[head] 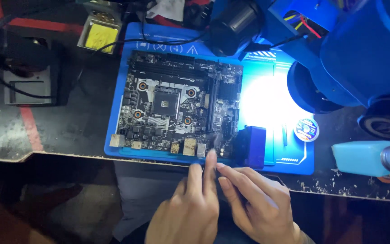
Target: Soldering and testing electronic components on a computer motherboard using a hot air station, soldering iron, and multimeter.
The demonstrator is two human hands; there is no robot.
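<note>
Board: black square circuit board [181, 110] on blue rubber mat [294, 158], at bench [59, 135] edge.
Left hand [186, 210]: fingers extended, grip empty, fingertip at the board's near edge.
Right hand [258, 203]: grip loose, empty.
Risk: a nudge could slide the board off the mat.

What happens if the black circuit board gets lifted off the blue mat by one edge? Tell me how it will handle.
The black circuit board looks like a flat rigid panel, so it would probably lift stiffly rather than sag. Its top is crowded with small raised parts and sockets, so it is likely fragile under pressing fingers. Lying flat on the blue mat, it seems unlikely to roll or tip.
</note>
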